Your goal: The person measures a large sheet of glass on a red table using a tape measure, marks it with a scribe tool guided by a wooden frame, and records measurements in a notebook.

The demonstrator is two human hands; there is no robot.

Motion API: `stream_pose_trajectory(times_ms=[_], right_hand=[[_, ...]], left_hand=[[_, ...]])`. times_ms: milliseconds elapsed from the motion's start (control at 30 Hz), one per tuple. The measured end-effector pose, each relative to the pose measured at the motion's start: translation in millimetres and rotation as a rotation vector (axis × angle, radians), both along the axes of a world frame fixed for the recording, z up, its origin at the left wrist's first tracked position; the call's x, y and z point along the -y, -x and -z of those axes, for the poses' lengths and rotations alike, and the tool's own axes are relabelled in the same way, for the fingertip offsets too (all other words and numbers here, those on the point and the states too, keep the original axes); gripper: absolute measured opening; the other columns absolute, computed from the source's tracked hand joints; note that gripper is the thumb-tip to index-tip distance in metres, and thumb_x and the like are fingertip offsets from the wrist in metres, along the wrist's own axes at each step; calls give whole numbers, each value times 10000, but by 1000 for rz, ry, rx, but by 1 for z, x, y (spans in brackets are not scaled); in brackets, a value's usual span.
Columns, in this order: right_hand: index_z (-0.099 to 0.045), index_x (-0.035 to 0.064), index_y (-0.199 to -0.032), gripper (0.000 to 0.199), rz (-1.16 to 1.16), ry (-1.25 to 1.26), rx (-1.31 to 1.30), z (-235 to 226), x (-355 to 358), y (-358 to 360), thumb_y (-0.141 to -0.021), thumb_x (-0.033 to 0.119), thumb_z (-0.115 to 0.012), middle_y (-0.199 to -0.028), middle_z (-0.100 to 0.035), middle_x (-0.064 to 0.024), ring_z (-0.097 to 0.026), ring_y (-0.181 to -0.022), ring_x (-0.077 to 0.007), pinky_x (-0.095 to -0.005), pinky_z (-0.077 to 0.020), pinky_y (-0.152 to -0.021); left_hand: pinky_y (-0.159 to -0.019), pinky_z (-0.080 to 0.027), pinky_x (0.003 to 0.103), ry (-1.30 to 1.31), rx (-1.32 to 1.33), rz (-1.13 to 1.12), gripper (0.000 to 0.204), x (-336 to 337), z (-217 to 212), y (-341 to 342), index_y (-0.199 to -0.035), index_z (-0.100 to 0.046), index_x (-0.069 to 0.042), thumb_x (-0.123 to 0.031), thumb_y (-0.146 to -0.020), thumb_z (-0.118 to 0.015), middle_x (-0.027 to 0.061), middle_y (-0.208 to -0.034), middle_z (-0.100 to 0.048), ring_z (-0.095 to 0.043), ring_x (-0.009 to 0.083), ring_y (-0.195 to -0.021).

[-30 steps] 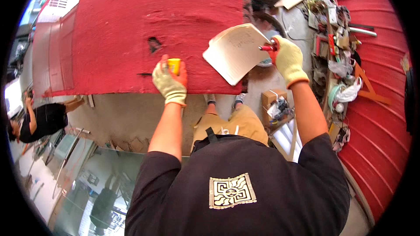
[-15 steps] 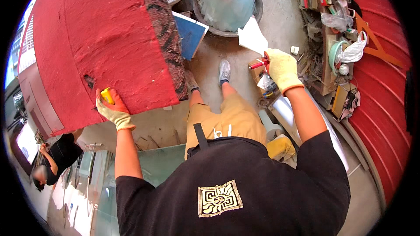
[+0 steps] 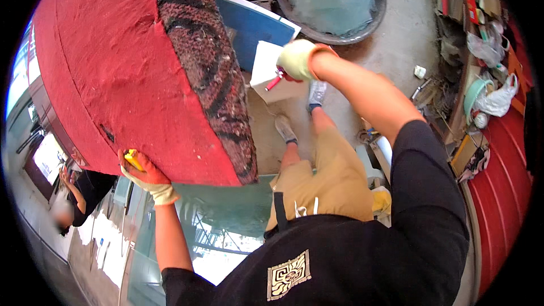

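First: Down at the near edge of the red carpet-covered table [image 3: 127,85], there's your left hand [image 3: 148,178], gloved fingers curled round a yellow tape measure [image 3: 135,160], its long side slanting from far left to near right.

Second: And your right hand [image 3: 298,60] is well apart from it, far and to the right, out past the dark patterned carpet strip [image 3: 207,45]!

First: What have you got over there?

Second: A red pen [image 3: 274,82], fingers closed on it, and a white notebook [image 3: 264,59] that seems pinched in the same hand. Your glove hides just how, so I can't tell the grip.

First: Which way do they lie?

Second: The pen's free end points near and left, back toward your left side. The notebook sits just left of your right glove, clearly the nearer hand. From your left, it's far and right, across the table's right-hand corner.

First: And beyond the notebook?

Second: A blue panel [image 3: 249,27], with the round black tub [image 3: 378,20] farther right. Whether page touches panel, I can't tell.
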State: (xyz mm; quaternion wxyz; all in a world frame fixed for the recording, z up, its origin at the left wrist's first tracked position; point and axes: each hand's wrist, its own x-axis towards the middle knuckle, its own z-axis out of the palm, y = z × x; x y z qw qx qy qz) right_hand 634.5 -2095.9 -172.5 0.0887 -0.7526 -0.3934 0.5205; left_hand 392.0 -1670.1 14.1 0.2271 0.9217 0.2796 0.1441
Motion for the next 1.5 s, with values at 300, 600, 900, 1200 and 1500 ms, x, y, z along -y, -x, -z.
stream_pose_trajectory(times_ms=[300,600,900,1200,1500], right_hand=[[-869,96,-1045,233,-79,-182,157,61,-101,15,-922,231,-724,-1117,-834,-153,-808,-1030,-336,-460,-630,-900],[-881,126,-1055,252,-229,-115,-135,36,-91,133,-811,177,-851,-1084,-842,-129,-811,-1039,-327,-469,-641,-818],[-838,110,-1223,401,-174,20,-74,151,-114,-45,-854,264,-818,-1222,-809,-170,-771,-1139,-355,-494,-619,-951],[-825,120,-1247,294,304,-21,392,211,-102,-92,-992,169,-687,-1266,-799,-174,-779,-1174,-354,-477,-631,-969],[-662,102,-1306,303,655,-193,458,213,-106,0,-1009,155,-643,-1244,-730,-187,-755,-1102,-387,-509,-627,-895]], left_hand=[[-1289,-305,428,-66,-76,50,579,-5,0,3,-1621,-414,-8,-334,-1165,-560,148,-1636,-470,-439,277,-1525],[-1277,-327,418,-54,-69,45,567,-14,4,7,-1626,-417,-24,-332,-1170,-553,140,-1631,-472,-449,266,-1515],[-1251,-381,409,132,21,-1,576,-5,8,3,-1646,-396,-79,-350,-1168,-573,105,-1605,-496,-498,239,-1459],[-1236,-410,437,145,-8,-3,604,9,8,-5,-1668,-340,-106,-374,-1172,-556,118,-1581,-508,-515,246,-1438],[-1247,-378,439,10,-57,12,636,2,6,-1,-1657,-357,-63,-449,-1176,-514,118,-1592,-464,-493,256,-1456]])
